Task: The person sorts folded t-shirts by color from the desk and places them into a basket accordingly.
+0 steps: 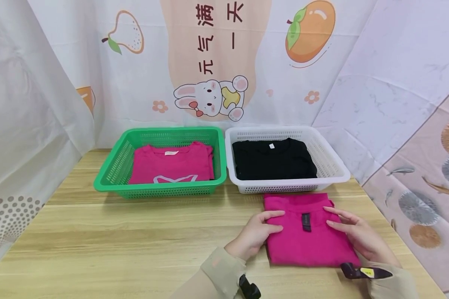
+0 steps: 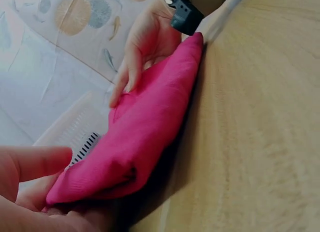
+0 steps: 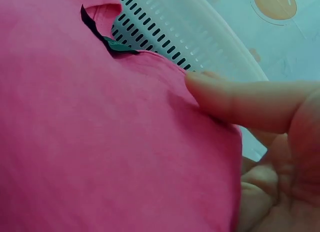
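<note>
A folded magenta T-shirt (image 1: 310, 249) lies on the table in the head view, its neckline toward the baskets and a black label (image 1: 306, 222) at the collar. My left hand (image 1: 252, 234) holds its left side; in the left wrist view the thumb (image 2: 47, 162) is above the cloth and the other fingers are under the edge. On the opposite side my right hand (image 1: 359, 234) grips the shirt, its thumb (image 3: 235, 99) on top and its other fingers partly hidden beneath. In the left wrist view, the shirt's near edge shows thick folded layers.
A green basket (image 1: 161, 189) at the back left holds a folded magenta T-shirt (image 1: 172, 164) with a pale print. Beside it, a white basket (image 1: 331, 164) holds a folded black T-shirt (image 1: 273, 162). A printed cloth (image 1: 134, 95) hangs behind the wooden table (image 1: 134, 236).
</note>
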The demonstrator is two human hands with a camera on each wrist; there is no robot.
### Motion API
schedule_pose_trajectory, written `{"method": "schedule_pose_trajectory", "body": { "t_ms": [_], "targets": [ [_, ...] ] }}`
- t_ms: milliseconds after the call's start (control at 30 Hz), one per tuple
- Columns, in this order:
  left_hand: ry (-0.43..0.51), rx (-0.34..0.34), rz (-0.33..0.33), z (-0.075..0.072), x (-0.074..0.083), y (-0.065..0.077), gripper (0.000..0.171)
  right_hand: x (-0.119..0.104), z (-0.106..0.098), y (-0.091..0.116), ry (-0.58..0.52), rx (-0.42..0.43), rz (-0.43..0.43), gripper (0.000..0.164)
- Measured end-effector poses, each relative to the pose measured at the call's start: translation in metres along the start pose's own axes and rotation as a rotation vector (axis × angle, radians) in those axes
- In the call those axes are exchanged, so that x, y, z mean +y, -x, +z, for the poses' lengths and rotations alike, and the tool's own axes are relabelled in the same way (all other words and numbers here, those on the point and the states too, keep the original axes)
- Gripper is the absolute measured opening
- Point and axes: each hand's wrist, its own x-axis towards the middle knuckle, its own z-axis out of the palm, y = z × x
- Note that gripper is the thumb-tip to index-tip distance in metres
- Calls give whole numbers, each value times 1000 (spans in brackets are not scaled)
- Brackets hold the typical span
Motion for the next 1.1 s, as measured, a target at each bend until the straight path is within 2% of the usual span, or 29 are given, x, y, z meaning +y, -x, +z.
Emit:
{"method": "schedule_pose_trajectory", "body": {
  "t_ms": [100,233,367,567,833,1100],
  "targets": [
    [-11,-33,-15,1,-1,2,43,-2,1,2,-1,-50,-7,48],
    [-5,-48,-47,1,-1,3,44,-6,3,5,56,-101,-5,45],
    [-58,-31,-39,1,-1,3,44,-7,3,7,117,-134,-4,44],
    [-152,8,2,2,-2,3,42,-5,1,8,86,-179,4,42],
    [-198,62,36,1,0,4,43,-4,6,8,140,-125,-39,54],
    [-204,90,45,-1,4,6,42,-4,3,6,84,-221,-68,54]
  ]
}}
